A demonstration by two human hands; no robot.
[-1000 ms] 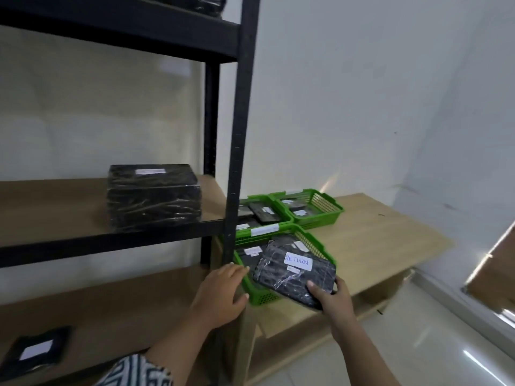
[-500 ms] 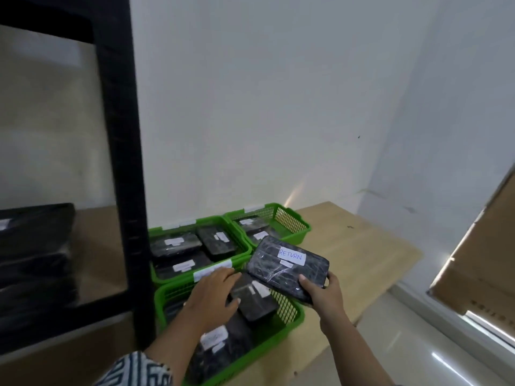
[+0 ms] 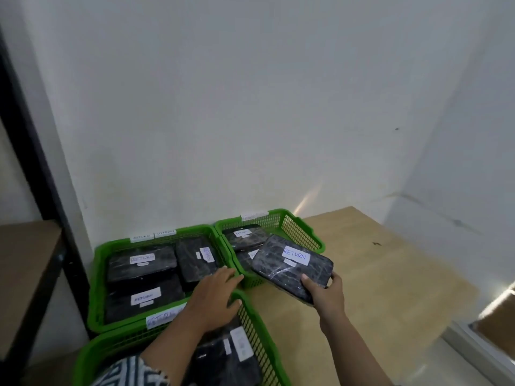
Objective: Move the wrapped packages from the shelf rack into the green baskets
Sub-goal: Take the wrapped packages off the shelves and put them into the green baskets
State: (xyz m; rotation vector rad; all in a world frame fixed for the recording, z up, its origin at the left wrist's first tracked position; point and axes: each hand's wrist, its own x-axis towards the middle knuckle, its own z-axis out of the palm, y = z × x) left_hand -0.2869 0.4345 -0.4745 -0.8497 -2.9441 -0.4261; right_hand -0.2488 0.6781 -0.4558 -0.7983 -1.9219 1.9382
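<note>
A: Where is the RETURN package (image 3: pixel 284 270)?
B: In the right hand (image 3: pixel 324 296). The thumb lies on top of its near corner and the fingers curl under it, pinching it. It is tilted, with its far end over the front rim of the far basket (image 3: pixel 305 227) and its near end out over the counter (image 3: pixel 390 274).
A: What is in that basket?
B: Probably 2 dark wrapped packages: a rear package (image 3: pixel 243 235) with a label, and another mostly hidden under the held one.
A: And the middle basket (image 3: pixel 96 274)?
B: 3 labelled packages (image 3: pixel 142 261), 2 crosswise on the left and 1 lengthwise on the right. 2 paper tags (image 3: pixel 153 235) on its back rim read RETURN and OVERDUE.
A: The near basket (image 3: pixel 260 341)?
B: Dark packages (image 3: pixel 223 355) with white labels, partly covered by the forearm and a patterned sleeve (image 3: pixel 131 371). I cannot count them.
A: The left hand (image 3: pixel 214 299)?
B: Its fingers are fairly straight and close together, holding nothing. They rest where the 3 basket rims meet, and the thumb touches the near basket's rim.
A: Anything else?
B: A black shelf rack (image 3: pixel 30 168) stands on the left, just beside the baskets.
</note>
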